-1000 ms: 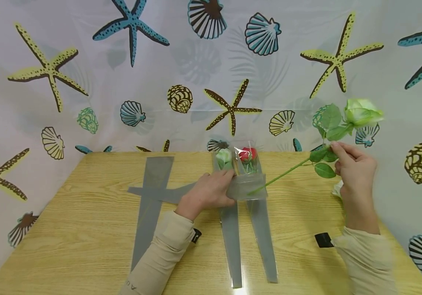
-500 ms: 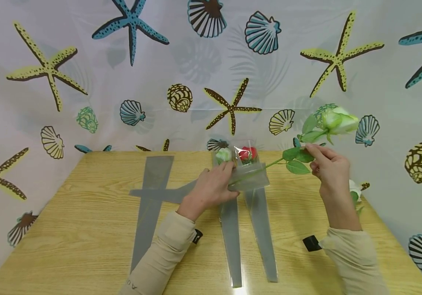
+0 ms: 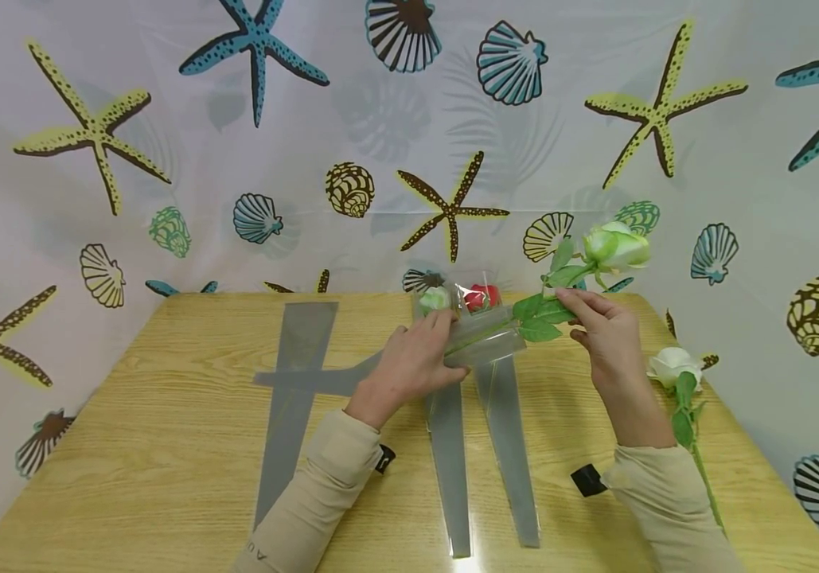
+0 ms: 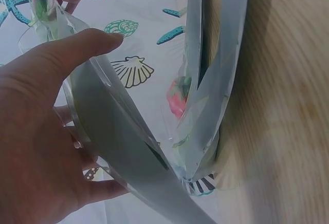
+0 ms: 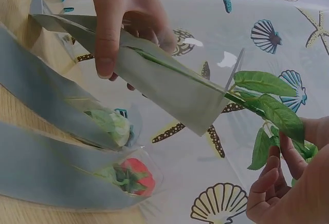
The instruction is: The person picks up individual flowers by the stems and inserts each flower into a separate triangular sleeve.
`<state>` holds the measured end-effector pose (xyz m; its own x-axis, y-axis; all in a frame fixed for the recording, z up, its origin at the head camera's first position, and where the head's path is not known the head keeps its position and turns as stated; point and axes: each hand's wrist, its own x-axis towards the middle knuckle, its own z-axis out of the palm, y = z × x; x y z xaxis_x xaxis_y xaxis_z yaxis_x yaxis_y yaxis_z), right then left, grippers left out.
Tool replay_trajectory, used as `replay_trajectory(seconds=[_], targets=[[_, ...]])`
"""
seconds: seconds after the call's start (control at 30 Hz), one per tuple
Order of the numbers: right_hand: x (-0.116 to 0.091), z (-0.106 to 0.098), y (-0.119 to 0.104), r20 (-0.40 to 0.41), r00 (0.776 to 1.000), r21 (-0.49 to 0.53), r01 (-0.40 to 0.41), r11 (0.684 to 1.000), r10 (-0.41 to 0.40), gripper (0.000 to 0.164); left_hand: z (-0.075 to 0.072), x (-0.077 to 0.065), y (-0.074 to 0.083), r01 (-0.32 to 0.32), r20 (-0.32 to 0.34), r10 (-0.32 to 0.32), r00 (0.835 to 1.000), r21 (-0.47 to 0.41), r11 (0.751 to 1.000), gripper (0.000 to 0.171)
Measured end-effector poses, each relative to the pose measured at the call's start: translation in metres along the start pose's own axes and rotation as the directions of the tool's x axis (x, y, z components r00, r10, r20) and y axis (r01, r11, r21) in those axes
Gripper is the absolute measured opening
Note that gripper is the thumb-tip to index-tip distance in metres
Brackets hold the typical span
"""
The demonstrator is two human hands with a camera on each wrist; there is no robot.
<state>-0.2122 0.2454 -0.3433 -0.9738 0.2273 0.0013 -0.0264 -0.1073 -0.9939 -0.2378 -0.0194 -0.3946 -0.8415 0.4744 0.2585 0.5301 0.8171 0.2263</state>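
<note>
My right hand point(image 3: 611, 354) pinches the stem of a pale green-white rose point(image 3: 615, 245) just below its bloom, among the leaves point(image 5: 277, 111). The rose's lower stem runs inside a grey, clear-fronted flower sleeve point(image 3: 488, 342). My left hand point(image 3: 409, 362) grips this sleeve around its middle, thumb on one side and fingers on the other, holding it above the table. In the right wrist view the leaves are right at the sleeve's mouth. Behind and below lie two filled sleeves, one with a white-green rose point(image 3: 434, 300), the other with a red rose point(image 3: 481, 298).
Another grey sleeve point(image 3: 294, 422) lies flat on the wooden table point(image 3: 144, 430) at the left. A loose white rose point(image 3: 676, 368) lies along the table's right edge, partly behind the right forearm. A patterned curtain point(image 3: 251, 159) hangs behind the table.
My right hand has moved left with the green-white rose, sliding its stem deeper into the held sleeve. The sleeve's mouth has risen slightly. The loose white rose has come into fuller view.
</note>
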Motion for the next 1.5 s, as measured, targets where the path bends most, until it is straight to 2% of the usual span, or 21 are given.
replay_trajectory(seconds=[0.47,0.8,1.2,1.5], targets=[[0.002,0.001,0.006,0.019,0.999,0.042,0.030,0.999,-0.031,0.006,0.001,0.001,0.001,-0.020,0.060,0.024,0.998,-0.066,0.998,0.078],[0.001,0.013,0.012,0.017,0.999,0.029,0.035,0.999,-0.035,0.004,0.000,0.000,0.001,0.018,0.042,-0.015,0.999,-0.075,0.997,0.084],[-0.003,0.027,0.020,0.078,0.996,-0.015,0.046,0.999,-0.045,0.005,0.003,0.003,-0.001,0.044,-0.002,-0.044,0.999,-0.092,0.995,0.086],[-0.004,0.030,0.023,0.094,0.991,-0.070,0.098,0.993,-0.091,0.005,0.005,0.002,-0.004,0.066,-0.003,-0.067,0.998,-0.104,0.992,0.086]])
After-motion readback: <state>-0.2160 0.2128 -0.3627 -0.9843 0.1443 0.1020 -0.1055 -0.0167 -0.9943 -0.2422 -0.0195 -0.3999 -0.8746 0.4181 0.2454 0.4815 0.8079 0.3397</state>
